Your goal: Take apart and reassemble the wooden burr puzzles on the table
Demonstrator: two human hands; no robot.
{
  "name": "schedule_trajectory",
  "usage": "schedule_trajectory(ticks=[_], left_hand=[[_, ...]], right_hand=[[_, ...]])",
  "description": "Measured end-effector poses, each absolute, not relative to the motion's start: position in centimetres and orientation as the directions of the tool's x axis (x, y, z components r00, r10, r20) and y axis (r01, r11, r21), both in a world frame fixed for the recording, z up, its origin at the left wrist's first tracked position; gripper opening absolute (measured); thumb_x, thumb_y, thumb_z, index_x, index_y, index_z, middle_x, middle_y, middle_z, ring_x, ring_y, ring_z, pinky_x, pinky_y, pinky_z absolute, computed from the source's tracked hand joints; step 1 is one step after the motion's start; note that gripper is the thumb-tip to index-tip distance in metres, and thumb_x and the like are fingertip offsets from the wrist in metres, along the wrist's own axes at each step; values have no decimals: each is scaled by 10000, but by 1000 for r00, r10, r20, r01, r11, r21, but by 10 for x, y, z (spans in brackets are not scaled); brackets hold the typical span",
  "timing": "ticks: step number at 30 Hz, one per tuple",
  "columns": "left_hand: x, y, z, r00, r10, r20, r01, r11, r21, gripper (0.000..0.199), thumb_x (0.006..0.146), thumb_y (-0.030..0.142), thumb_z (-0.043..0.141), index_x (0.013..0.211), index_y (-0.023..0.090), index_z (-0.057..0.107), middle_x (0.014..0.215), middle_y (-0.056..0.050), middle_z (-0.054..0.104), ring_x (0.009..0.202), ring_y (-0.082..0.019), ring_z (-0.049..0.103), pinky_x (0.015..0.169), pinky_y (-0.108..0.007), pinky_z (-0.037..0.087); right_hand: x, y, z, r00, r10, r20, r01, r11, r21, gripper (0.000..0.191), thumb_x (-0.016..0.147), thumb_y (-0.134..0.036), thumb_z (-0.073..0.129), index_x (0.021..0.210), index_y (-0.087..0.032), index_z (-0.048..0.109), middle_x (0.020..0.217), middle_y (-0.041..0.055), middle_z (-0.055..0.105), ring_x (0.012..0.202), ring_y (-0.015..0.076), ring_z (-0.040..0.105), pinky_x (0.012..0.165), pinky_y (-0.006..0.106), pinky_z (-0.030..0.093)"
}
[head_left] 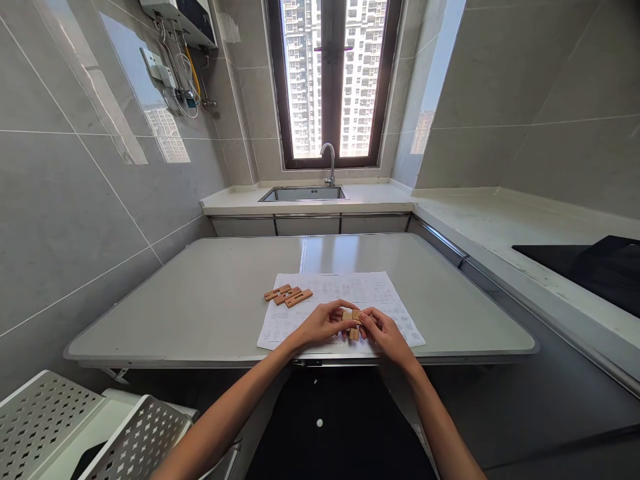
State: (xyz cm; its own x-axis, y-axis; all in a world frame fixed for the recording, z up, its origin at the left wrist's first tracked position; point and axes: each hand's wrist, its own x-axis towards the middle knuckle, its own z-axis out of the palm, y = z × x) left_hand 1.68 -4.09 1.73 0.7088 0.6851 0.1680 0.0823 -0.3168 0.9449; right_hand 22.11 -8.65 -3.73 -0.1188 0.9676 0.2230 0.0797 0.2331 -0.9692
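Small wooden pieces (354,333) are joined in a cluster between my two hands, above the lower right part of a printed paper sheet (330,288). My left hand (325,322) grips the cluster from the left, fingers curled round it. From the right, my right hand (383,330) pinches the same cluster. Fingers hide much of it, so its exact shape cannot be made out. Several flat wooden pieces with slots (300,298) lie side by side at a slant on the sheet's upper left corner, partly over the bare table.
The white table (215,300) spans the front. Behind it are a counter with a sink (303,193) and a faucet (329,163). A dark bag (607,267) lies on the right counter. White perforated baskets (50,413) stand at the lower left.
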Motion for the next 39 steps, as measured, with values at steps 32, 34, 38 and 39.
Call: schedule_trajectory(ticks=[32,34,38,39], left_hand=[[6,-17,-10,431,871,236,179,-339,924,739,722,454,890,1334,208,556,909,-5,694,655,-120,593,615,-251,497],[6,-17,-11,407,886,223,178,-316,932,736,733,437,885,1346,208,547,955,-19,710,653,-116,607,613,-248,505],[6,-16,-12,335,910,244,173,-314,934,709,759,412,872,1360,216,551,1158,-77,695,670,-99,627,616,-240,525],[6,-16,-11,319,913,255,172,-320,931,692,766,410,868,1354,220,559,1221,-93,677,684,-96,633,625,-241,536]], right_hand=[[216,-84,-38,-79,949,305,333,314,-889,373,898,-525,704,1119,-225,694,952,47,672,782,195,593,722,330,509],[215,-84,-39,-111,936,334,396,350,-849,355,882,-488,726,1130,-236,694,1025,59,657,825,207,599,734,339,508],[212,-83,-42,-107,928,357,496,361,-790,318,848,-447,754,1074,-235,678,1069,70,630,881,226,607,785,361,517],[210,-84,-43,-102,929,356,515,356,-780,302,844,-441,754,1047,-235,669,1065,68,629,876,225,608,792,365,520]])
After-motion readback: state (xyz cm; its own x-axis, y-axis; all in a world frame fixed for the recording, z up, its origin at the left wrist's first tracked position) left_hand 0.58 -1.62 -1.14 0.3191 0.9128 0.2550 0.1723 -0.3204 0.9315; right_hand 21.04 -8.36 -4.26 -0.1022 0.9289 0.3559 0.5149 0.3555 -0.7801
